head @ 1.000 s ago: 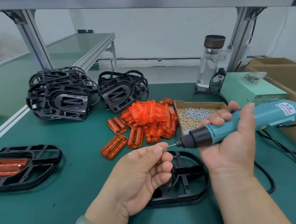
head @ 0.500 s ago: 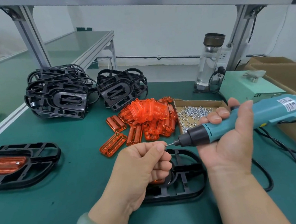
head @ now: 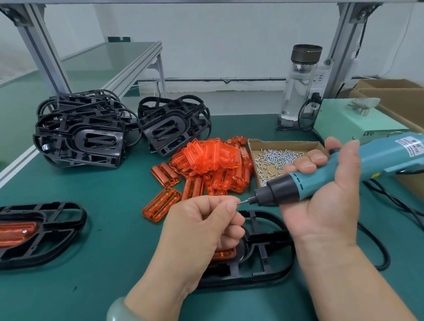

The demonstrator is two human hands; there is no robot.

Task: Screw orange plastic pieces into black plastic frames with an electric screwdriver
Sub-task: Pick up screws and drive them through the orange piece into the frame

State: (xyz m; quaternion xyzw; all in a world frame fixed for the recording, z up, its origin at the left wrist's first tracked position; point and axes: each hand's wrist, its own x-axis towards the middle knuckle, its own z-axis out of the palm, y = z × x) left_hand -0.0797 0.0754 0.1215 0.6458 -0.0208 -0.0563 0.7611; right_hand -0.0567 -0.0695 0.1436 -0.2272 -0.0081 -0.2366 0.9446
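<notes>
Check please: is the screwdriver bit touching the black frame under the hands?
Apart. The head view shows the bit of the electric screwdriver pointing sideways at the left hand, with green mat visible between bit and the black frame.

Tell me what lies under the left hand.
A black frame lies there, with a sliver of an orange piece showing in it. The left hand covers the rest of that piece, so any screws cannot be seen.
</notes>
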